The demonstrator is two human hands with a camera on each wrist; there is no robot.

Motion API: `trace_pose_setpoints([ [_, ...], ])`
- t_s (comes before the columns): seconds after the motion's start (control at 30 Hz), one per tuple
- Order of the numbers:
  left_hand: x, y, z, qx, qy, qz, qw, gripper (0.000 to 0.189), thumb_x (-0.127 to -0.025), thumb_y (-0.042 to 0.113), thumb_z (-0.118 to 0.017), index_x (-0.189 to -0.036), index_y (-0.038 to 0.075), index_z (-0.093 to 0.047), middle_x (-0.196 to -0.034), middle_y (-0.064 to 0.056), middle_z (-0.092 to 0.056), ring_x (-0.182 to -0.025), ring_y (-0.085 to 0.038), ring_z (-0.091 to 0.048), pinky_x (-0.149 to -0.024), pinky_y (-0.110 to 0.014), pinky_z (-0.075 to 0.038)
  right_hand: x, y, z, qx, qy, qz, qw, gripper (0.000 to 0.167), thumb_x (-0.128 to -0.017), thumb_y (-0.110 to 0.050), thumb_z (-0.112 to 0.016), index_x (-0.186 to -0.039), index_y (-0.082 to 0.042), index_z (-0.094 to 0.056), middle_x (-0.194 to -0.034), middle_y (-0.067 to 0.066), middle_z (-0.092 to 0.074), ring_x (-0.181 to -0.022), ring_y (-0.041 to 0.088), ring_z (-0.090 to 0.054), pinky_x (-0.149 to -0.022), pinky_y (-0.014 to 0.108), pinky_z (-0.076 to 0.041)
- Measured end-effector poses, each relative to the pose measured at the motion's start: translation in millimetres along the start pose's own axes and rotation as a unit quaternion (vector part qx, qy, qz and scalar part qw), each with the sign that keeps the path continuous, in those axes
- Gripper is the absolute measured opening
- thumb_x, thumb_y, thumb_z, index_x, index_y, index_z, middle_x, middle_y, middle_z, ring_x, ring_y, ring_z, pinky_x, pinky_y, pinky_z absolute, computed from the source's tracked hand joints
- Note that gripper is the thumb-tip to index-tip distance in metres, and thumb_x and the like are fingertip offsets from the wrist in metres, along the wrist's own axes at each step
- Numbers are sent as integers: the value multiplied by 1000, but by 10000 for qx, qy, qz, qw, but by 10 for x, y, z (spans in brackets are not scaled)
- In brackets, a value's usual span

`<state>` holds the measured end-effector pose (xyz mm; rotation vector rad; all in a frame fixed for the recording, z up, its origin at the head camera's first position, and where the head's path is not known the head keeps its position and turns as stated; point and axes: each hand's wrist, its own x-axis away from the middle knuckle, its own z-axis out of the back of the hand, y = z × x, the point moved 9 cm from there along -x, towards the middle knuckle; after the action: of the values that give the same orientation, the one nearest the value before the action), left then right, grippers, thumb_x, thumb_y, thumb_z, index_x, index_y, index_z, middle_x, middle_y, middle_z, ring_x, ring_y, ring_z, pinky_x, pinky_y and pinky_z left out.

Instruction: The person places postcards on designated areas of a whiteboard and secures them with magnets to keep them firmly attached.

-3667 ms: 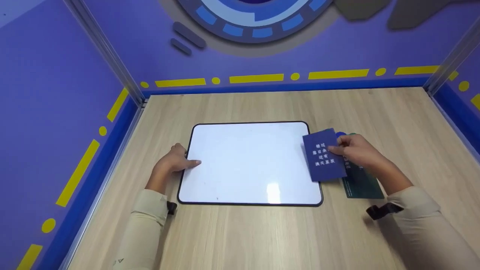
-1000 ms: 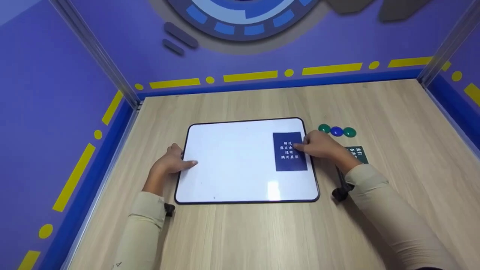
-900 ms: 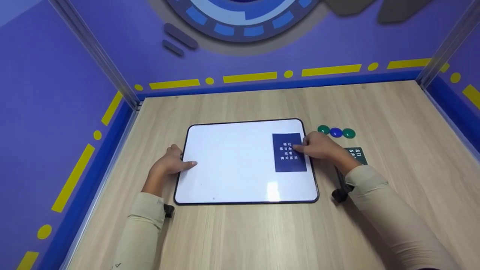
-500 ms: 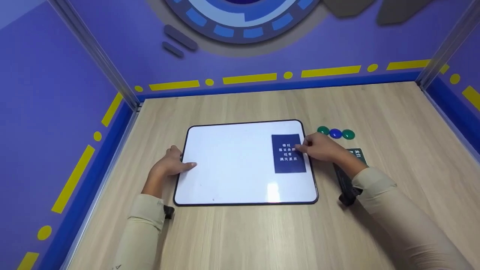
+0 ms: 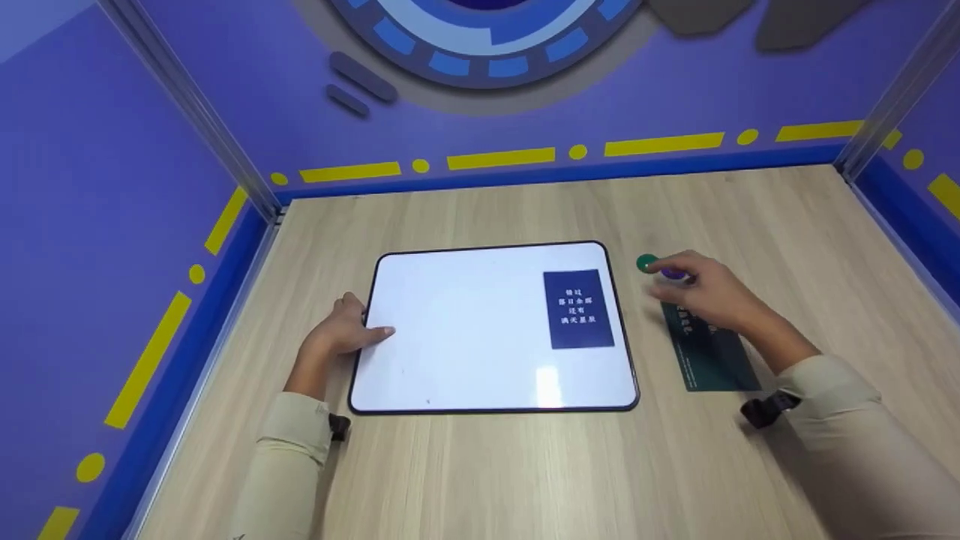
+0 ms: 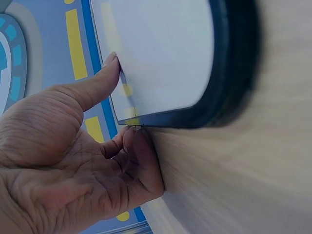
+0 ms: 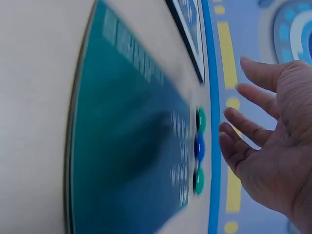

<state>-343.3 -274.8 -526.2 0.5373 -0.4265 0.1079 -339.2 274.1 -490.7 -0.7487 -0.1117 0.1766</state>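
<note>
L hand (image 5: pixel 341 328) pinches the L edge of the white board (image 5: pixel 465 330), thumb on top. The board sits on the bench (image 5: pixel 487 472). The blue card (image 5: pixel 579 330) lies flat on it, nr its R edge. R hand (image 5: pixel 712 292) has fingers spread, nr a row: green dot (image 5: pixel 643 262), blue dot (image 7: pixel 199 147), 2nd green dot (image 7: pixel 198 181). The green card (image 5: pixel 716 364) lies btwn the board & the bench's R edge.
</note>
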Motion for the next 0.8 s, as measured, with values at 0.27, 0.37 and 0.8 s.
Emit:
trace_pose_setpoints([
  [0.27, 6, -5, -3, -38, -45, -22, 10000, 104, -102, 39, -70, -163, -16, -6, -169, -40, -21, -159, -54, -25, -130, -62, -26, 66, 497, 279, -1, -58, -510, 9987, 67, -102, -48, -69, -157, -15, -52, -174, 25, -27, -161, 56, -18, -120, 83, -19],
  [0.37, 9, -7, 5, -35, -30, -39, 10000, 103, -102, 39, -70, -162, -16, -7, -168, -40, -22, -159, -53, -26, -130, -62, -27, 74, 627, 290, -43, -165, -650, 9977, 71, -103, -49, -67, -161, -14, -46, -177, 27, -19, -162, 57, -12, -121, 83, -15],
  [0.8, -9, -12, 6, 28, 63, -115, 9999, 91, -99, 40, -74, -156, -12, -25, -156, -36, -37, -147, -52, -43, -123, -62, -37, 0, 788, 244, 43, -366, -951, 9948, 70, -105, -35, -67, -163, -6, -40, -177, 32, -6, -159, 63, -10, -123, 79, -16],
])
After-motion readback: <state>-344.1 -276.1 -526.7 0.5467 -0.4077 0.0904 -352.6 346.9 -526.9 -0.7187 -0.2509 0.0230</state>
